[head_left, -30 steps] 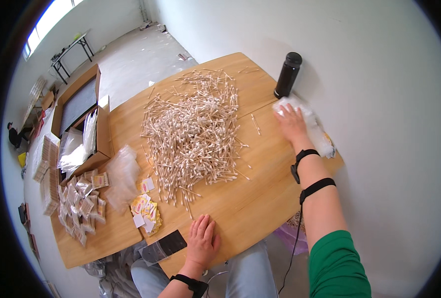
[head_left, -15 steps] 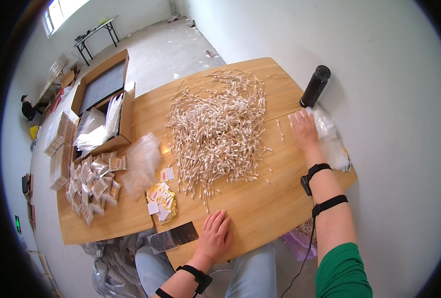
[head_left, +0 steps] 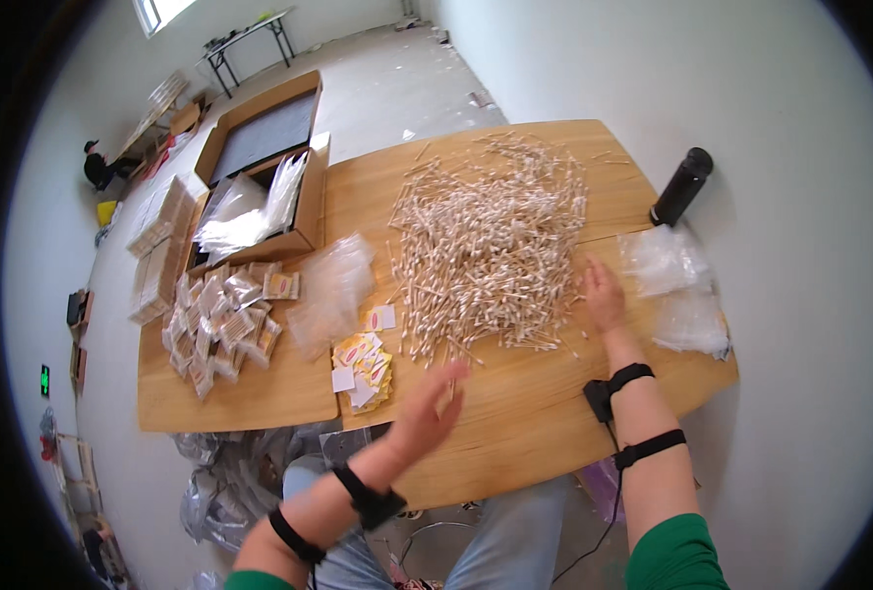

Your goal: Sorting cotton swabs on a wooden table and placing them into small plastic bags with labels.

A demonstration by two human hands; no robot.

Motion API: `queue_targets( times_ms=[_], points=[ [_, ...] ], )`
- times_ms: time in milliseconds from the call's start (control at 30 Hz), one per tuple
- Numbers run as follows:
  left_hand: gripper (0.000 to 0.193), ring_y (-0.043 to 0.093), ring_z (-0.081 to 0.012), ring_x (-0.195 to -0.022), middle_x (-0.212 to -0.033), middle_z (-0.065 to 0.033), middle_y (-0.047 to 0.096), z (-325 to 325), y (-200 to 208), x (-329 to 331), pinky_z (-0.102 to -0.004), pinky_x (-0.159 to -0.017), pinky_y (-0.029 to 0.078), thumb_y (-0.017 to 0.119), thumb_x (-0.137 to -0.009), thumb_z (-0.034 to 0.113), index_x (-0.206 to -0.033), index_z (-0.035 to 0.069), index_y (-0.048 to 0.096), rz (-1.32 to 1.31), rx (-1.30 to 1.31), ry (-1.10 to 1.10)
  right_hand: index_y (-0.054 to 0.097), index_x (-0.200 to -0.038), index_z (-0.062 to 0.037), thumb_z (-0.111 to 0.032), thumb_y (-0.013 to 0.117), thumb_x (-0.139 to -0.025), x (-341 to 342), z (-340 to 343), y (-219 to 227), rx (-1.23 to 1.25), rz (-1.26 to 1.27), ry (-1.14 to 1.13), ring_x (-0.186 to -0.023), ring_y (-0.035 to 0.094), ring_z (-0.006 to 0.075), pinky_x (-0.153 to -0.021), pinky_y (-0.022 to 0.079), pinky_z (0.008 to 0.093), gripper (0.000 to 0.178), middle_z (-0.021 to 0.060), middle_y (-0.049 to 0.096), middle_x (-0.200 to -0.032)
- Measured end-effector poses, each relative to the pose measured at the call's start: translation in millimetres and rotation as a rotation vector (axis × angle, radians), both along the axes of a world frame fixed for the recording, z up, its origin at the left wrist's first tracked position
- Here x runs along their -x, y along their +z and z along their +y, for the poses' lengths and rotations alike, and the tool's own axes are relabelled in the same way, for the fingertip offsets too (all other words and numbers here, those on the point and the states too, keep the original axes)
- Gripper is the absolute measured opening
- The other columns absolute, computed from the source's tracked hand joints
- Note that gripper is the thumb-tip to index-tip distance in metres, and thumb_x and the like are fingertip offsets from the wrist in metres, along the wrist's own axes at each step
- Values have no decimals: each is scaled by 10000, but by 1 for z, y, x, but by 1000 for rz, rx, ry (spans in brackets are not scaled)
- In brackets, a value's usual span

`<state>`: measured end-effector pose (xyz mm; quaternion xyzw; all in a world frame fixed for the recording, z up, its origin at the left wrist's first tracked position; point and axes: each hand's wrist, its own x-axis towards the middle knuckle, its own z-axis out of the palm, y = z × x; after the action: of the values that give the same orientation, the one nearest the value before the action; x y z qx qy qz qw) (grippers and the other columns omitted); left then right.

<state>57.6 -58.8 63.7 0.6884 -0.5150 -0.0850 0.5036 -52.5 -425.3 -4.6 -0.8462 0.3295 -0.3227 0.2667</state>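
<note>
A broad heap of cotton swabs point(head_left: 495, 246) covers the middle of the wooden table point(head_left: 525, 413). My right hand point(head_left: 605, 297) is beside the heap's right edge, its fingers stretched toward the swabs; whether it touches any is hidden. Slightly blurred, my left hand point(head_left: 429, 411) hovers by the heap's near edge, fingers extended, with no held thing visible. Left of it lies a stack of yellow and white cards point(head_left: 363, 369). Clear empty plastic bags point(head_left: 333, 295) rest behind the cards. More clear bags point(head_left: 668, 261) lie to the right of my right hand.
A black bottle point(head_left: 681, 187) stands at the far right edge. Filled swab packets point(head_left: 225, 324) are piled at left, before an open cardboard box point(head_left: 309, 211) holding plastic bags. Stacked packs point(head_left: 156, 256) stand farther left. A seated person point(head_left: 107, 169) is in the distance.
My right hand has left the clear bags and come over to the heap's right edge. My left hand has lifted from the table's near edge toward the heap. The whole view has shifted.
</note>
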Motion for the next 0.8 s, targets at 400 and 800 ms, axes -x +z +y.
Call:
queue_targets(
  times_ms=[400, 800],
  points=[
    [570, 336, -394, -1421, -1459, -253, 457, -184, -43, -328, -440, -1158, 307, 460, -1021, 394, -1416, -16, 448, -164, -432, 415, 421, -1443, -25, -379, 420, -1033, -24, 20, 10, 257, 322, 139, -1368, 415, 366, -1174, 249, 484, 542, 187, 494, -1441],
    [516, 150, -314, -1516, -1616, -80, 270, -274, -69, -429, -548, -1207, 166, 242, -1080, 395, -1521, 152, 354, -378, -625, 4, 420, -1455, -42, -400, 435, -1026, -17, 29, 33, 225, 371, 163, -1398, 387, 349, -1187, 216, 482, 559, 167, 472, -1474]
  ],
)
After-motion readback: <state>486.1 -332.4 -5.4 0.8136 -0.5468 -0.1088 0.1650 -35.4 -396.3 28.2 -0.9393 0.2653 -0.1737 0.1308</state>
